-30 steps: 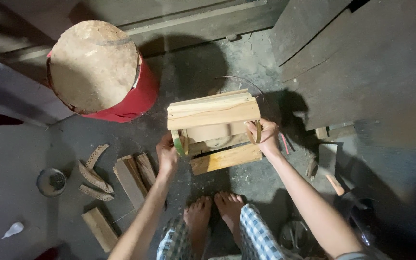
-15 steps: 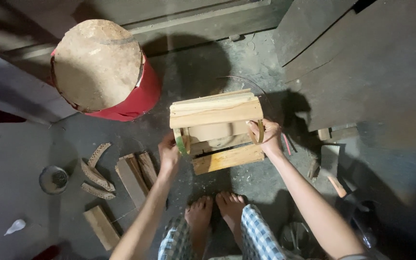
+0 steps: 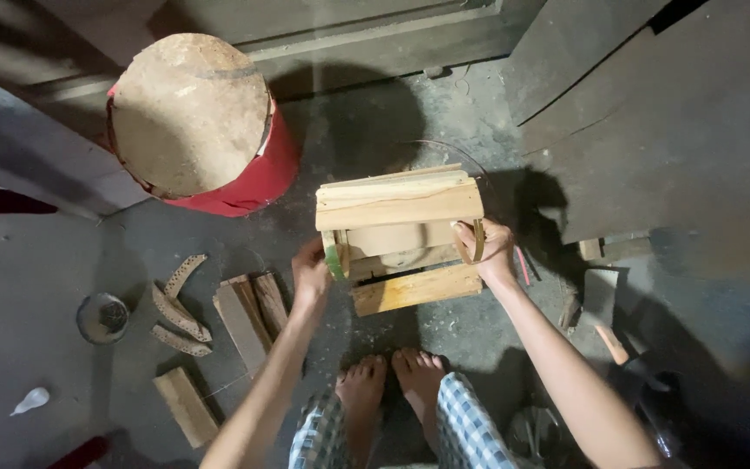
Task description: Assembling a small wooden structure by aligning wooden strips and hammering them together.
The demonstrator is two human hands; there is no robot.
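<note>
Both hands flank the wooden crate (image 3: 399, 236), its long axis running left-right.
Left hand (image 3: 310, 274) grips its green-strapped end, right hand (image 3: 490, 250) clasps the opposite end (equally near).

Dusty concrete floor (image 3: 470, 339) carries wood offcuts (image 3: 245, 308) (loosely scattered) and a red drum (image 3: 253, 182).

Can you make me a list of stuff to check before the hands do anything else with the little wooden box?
1. Left hand on the box: ok, it touches the left side.
2. Right hand on the box: ok, fingers hold the right side.
3. Box level: ok, it looks level.
4. Bare feet out from under the box: not ok, toes sit just below it.
5. Wood scraps away from the feet: ok, they lie to the left.
6. Slats fixed tight: cannot tell.
</note>
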